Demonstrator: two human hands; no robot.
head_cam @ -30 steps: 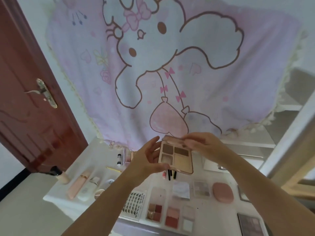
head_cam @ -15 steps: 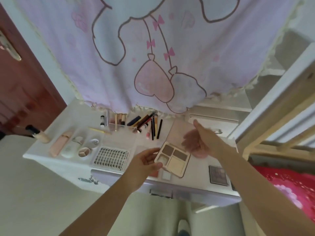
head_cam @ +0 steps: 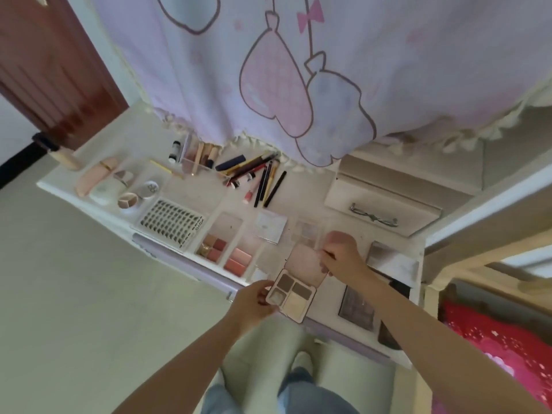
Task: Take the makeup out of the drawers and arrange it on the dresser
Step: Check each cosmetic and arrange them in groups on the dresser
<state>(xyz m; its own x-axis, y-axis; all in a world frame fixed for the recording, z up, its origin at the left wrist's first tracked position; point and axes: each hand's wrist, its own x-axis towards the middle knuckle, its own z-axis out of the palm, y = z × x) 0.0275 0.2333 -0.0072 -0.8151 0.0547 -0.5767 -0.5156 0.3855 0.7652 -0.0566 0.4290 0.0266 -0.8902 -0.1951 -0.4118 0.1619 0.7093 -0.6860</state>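
White desk (head_cam: 98,204) under a pink curtain (head_cam: 298,70) carries the makeup laid out so far, and the open palette (head_cam: 294,297) sits at its near edge, base partly past the rim, between the blush palette (head_cam: 239,261) and a dark palette (head_cam: 357,306). Left hand (head_cam: 254,303) pinches the base with curled fingers; right hand (head_cam: 340,258) pinches the raised lid (head_cam: 304,261). Risk: releasing here may tip the palette to the floor, and sliding it could knock its neighbours or strain the hinge.
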